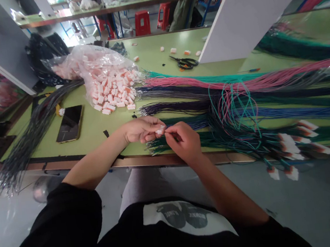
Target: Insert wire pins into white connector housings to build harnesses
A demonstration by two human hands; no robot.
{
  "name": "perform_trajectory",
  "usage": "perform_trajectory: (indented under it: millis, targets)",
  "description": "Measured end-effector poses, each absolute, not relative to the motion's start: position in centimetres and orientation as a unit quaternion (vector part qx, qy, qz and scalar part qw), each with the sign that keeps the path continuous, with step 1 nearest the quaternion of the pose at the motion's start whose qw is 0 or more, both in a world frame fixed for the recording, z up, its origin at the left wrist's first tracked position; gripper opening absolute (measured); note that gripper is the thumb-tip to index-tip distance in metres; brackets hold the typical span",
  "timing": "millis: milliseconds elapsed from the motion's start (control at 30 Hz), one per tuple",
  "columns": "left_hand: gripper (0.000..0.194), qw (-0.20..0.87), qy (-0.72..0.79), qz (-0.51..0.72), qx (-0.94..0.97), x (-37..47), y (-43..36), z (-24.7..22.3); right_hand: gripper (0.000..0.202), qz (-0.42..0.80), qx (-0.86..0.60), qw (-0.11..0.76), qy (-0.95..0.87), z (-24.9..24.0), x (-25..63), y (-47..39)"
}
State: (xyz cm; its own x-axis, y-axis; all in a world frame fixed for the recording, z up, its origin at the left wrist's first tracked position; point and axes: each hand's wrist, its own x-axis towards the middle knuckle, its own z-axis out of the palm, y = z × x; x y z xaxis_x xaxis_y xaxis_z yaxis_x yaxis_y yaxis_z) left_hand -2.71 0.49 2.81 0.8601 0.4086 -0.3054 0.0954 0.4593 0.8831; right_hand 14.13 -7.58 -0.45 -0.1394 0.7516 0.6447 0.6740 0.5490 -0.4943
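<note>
My left hand is closed on a small white connector at the front edge of the green table. Touching the connector's right side, my right hand has its thumb and index finger pinched together; what lies between them is too small to make out. Bundles of pink wires, dark wires and blue wires run to the right of and behind my hands. A heap of white and orange connectors spills from a clear plastic bag at the back left.
A phone lies on the left, beside a grey wire bundle. Black scissors rest near a white panel. Wires with connectors attached hang over the front edge at the right. Red stools stand behind.
</note>
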Motion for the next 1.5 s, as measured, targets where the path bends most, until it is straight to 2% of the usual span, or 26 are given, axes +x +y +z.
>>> perform_trajectory:
  millis: [167, 367, 567, 633, 700, 833, 1067, 1167, 1333, 1500]
  targets:
    - [0.038, 0.818, 0.233, 0.091, 0.518, -2.6, 0.5, 3.1, 0.013, 0.041, -0.468, 0.467, -0.749, -0.4, 14.3, -7.7]
    - [0.040, 0.810, 0.243, 0.115, 0.521, -2.5, 0.2, 2.7, 0.015, 0.039, -0.486, 0.427, -0.762, -1.3, 13.8, -7.4]
    - [0.038, 0.785, 0.258, 0.105, 0.553, -3.3, 0.6, 2.7, 0.018, 0.163, -0.476, 0.411, -0.760, 0.7, 16.4, -7.5]
    - [0.036, 0.780, 0.248, 0.088, 0.568, -3.6, 0.7, 2.9, 0.016, 0.133, -0.517, 0.409, -0.740, 1.2, 18.5, -7.2]
    - [0.034, 0.777, 0.237, 0.057, 0.580, -3.8, 0.6, 3.2, 0.013, 0.068, -0.556, 0.355, -0.748, 1.0, 20.3, -6.9]
    - [0.030, 0.764, 0.211, -0.031, 0.608, -3.8, 0.5, 3.4, 0.017, -0.027, -0.565, 0.185, -0.803, 0.0, 21.3, -6.3]
    - [0.026, 0.727, 0.200, -0.079, 0.652, -3.8, 0.7, 2.7, 0.015, -0.074, -0.544, 0.091, -0.831, 0.3, 19.8, -5.8]
    - [0.028, 0.719, 0.209, -0.071, 0.659, -3.8, 0.7, 2.6, 0.014, -0.043, -0.573, 0.147, -0.805, 0.2, 20.1, -5.7]
    - [0.024, 0.719, 0.167, -0.071, 0.671, -3.8, 0.9, 2.5, 0.014, 0.001, -0.630, 0.336, -0.700, -0.3, 20.2, -5.9]
    - [0.026, 0.722, 0.175, -0.082, 0.664, -3.7, 0.9, 2.4, 0.013, 0.032, -0.627, 0.388, -0.675, 0.0, 19.9, -6.0]
